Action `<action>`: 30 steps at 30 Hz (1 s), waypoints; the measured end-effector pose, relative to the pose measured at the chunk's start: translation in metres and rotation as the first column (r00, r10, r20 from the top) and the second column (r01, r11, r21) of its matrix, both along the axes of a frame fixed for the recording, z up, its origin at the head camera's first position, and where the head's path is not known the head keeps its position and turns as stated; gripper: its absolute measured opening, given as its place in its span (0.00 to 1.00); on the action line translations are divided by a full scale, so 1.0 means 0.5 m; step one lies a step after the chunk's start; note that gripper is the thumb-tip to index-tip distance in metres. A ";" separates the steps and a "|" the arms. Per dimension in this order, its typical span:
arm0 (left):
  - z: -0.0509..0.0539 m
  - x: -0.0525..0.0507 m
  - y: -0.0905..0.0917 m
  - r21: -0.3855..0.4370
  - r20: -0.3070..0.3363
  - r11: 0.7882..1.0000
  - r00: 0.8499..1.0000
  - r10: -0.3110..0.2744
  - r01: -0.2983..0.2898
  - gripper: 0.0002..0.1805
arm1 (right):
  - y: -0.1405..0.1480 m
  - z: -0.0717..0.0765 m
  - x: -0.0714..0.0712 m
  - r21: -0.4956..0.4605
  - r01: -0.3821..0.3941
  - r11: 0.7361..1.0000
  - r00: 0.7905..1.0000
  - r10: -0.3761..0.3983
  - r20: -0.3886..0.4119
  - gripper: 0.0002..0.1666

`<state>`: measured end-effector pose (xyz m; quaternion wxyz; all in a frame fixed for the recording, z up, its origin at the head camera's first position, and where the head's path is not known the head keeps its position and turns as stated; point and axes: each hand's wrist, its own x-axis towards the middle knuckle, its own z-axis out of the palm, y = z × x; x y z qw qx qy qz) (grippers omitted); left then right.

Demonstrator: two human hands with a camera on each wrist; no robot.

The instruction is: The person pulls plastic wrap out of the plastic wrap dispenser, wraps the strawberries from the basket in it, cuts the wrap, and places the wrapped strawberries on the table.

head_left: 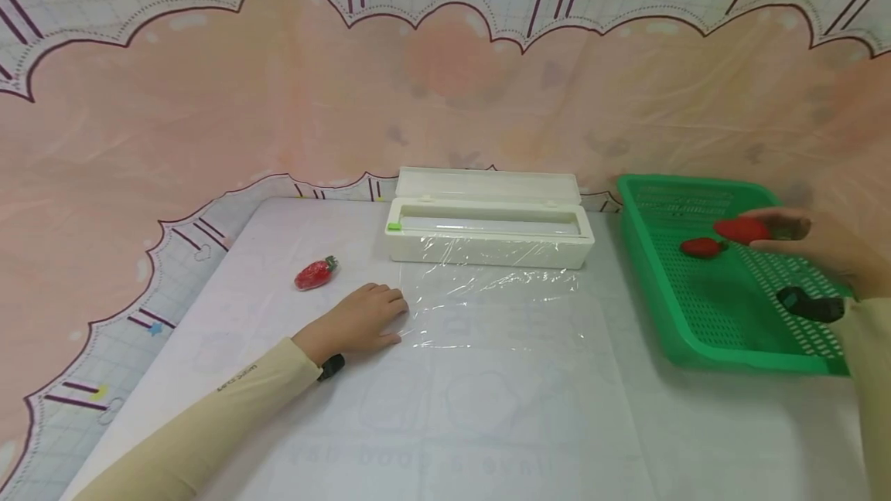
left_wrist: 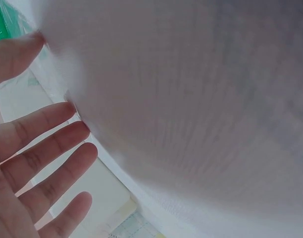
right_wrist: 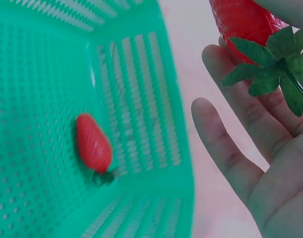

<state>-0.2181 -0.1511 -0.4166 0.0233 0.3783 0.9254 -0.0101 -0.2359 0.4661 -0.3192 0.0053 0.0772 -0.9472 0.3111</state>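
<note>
My right hand holds a red strawberry over the green basket. In the right wrist view its green leaf cap shows near the fingers. A second strawberry lies on the basket floor. My left hand rests on the table at the left edge of a sheet of clear plastic film, its fingers spread and fairly straight. That film hangs out of a white dispenser box with its lid raised. A strawberry wrapped in film lies left of the box.
A white cloth with faint print covers the table. Behind it hangs a pink patterned curtain. A small green slider sits at the dispenser's left end, and the basket stands at the table's right side.
</note>
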 end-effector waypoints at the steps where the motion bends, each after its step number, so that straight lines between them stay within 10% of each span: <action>1: 0.000 0.000 0.000 0.000 -0.001 1.000 1.000 0.001 -0.001 0.24 | -0.008 0.005 0.003 -0.003 -0.001 1.000 1.000 0.001 -0.015 0.23; 15: 0.005 0.004 0.002 -0.001 0.009 1.000 1.000 0.015 -0.015 0.24 | -0.154 0.050 0.038 -0.198 -0.100 0.975 0.995 0.096 -0.033 0.23; 30: 0.008 0.004 0.004 -0.009 0.015 1.000 1.000 0.017 -0.017 0.24 | -0.311 0.013 0.042 -0.237 -0.234 0.943 0.971 0.212 -0.115 0.25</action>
